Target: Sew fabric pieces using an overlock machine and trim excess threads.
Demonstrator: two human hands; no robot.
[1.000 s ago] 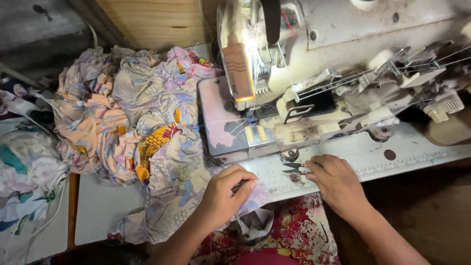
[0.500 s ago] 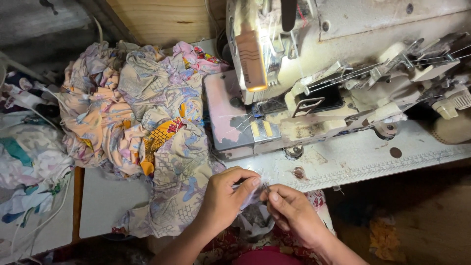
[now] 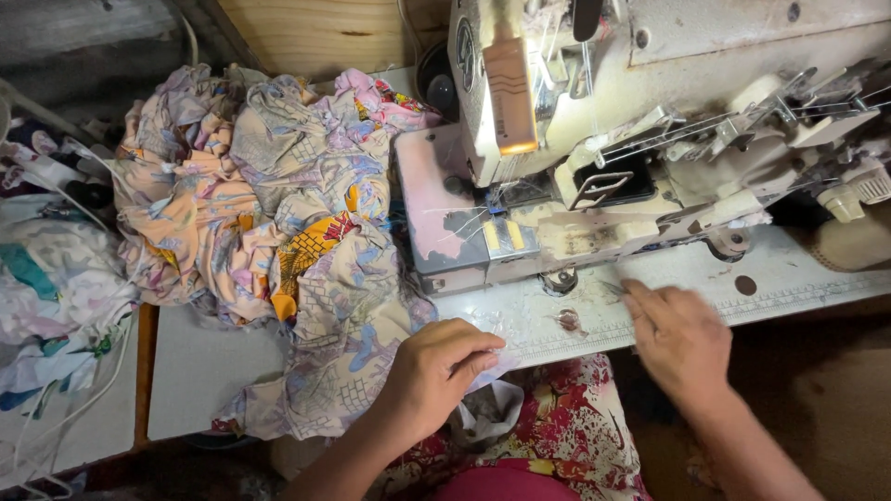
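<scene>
- Printed fabric (image 3: 306,241), a large crumpled heap in peach, lilac and yellow patterns, covers the left half of the worn white table (image 3: 200,371); its near end trails down toward the table's near edge, just left of the left hand.
- Beside it on the right stands the cream sewing machine (image 3: 650,139), its lamp (image 3: 509,93) lit over the needle area; no cloth lies under the foot, so by the look of it stitching is not under way and the heap is waiting.
- More cloth in white, teal and blue (image 3: 46,297) lies at the far left, part of it cut off by the frame.
- On the near side, the left hand (image 3: 436,371) rests at the table edge, fingers curled together and pinching a small pale scrap (image 3: 501,364) that touches the heap's near end.
- Well apart to the right, the right hand (image 3: 677,339) is blurred, fingers stretched flat over the table by the ruler markings (image 3: 798,295); whether it holds anything I cannot tell.
- A red flowered cloth (image 3: 575,427) lies on the lap below the table.
- Thin threads (image 3: 464,223) cross the machine bed; the small dark object (image 3: 568,320) between the hands is too small to name.
</scene>
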